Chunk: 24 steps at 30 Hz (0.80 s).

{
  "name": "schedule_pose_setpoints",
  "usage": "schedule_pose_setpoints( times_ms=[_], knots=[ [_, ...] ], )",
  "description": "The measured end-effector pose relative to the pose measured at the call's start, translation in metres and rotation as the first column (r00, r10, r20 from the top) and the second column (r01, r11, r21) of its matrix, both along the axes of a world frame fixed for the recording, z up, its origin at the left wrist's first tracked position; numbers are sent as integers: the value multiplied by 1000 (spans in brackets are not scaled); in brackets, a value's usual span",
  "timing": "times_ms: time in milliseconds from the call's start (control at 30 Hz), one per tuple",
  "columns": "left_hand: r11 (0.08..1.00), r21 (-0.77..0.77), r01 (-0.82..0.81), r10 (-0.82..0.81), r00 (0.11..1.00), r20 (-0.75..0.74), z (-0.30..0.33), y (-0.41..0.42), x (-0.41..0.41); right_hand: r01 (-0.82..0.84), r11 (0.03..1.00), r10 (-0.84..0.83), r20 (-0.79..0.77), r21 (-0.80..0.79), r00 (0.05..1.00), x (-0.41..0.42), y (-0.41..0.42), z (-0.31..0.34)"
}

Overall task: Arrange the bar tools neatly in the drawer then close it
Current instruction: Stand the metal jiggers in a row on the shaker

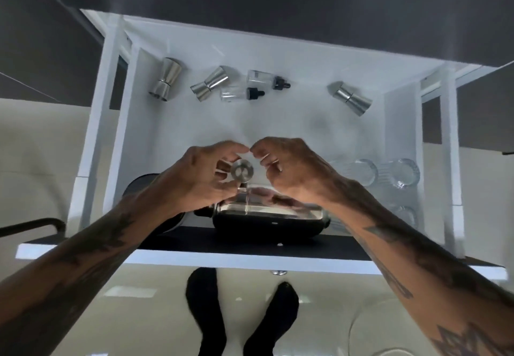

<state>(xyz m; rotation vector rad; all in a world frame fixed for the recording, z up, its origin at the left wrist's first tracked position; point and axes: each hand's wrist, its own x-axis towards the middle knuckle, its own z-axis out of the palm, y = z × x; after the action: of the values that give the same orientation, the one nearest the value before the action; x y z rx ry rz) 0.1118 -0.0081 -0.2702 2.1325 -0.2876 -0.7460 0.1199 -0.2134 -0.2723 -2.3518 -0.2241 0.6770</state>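
The white drawer [194,122] stands pulled open below me. A steel hip flask [267,213] with a black lower half stands near the drawer's front wall. My left hand [205,174] has its fingers closed around the flask's round steel cap [242,172]. My right hand [289,169] hovers just right of the cap with curled fingers, its heel over the flask's shoulder. Three steel jiggers [165,80] [210,83] [350,98] and two clear dropper bottles [267,78] [240,93] lie along the back.
Ribbed clear glasses [358,172] [400,173] lie on their sides at the drawer's right. A black round container [139,188] sits at the front left under my left forearm. The drawer front [250,258] carries a small knob [278,272]. My feet in black socks [205,300] stand below on pale floor.
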Motion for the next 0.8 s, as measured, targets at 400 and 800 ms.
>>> schedule_pose_setpoints(
  times_ms=[400,800],
  knots=[
    [997,31,71,-73,994,83,-5,1,-1,355,697,-243,261,-623,934,88,-105,-34],
    [997,48,57,-59,997,55,0,-4,0,72,967,-61,49,-246,997,22,-32,26]
  ],
)
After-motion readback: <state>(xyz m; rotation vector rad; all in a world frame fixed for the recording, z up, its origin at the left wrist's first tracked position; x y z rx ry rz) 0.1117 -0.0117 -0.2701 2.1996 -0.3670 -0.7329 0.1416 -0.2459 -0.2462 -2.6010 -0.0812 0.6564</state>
